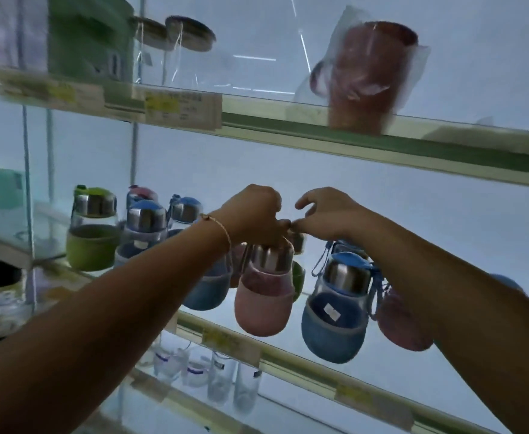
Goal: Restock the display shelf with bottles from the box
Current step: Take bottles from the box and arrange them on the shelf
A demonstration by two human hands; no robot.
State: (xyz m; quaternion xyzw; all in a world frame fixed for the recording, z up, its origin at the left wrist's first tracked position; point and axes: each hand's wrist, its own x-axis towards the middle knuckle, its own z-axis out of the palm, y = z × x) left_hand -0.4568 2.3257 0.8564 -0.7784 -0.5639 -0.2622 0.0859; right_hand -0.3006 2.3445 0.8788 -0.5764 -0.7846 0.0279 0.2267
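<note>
My left hand [254,214] grips the cap of a pink-sleeved bottle [263,302], which hangs tilted in front of the middle glass shelf [288,352]. My right hand [329,217] is just to its right, thumb and forefinger pinched together and touching the left hand's fingers. A blue-sleeved bottle [335,314] dangles under the right hand by its blue strap. A second pink bottle [401,324] hangs beside my right forearm, and another blue bottle [207,289] shows behind my left wrist. The box is out of view.
A green bottle [92,230] and blue bottles [146,227] stand at the middle shelf's left end. The upper shelf holds a bagged red cup [369,76] and a green box [91,39]. Clear glasses [213,380] stand on the lower shelf.
</note>
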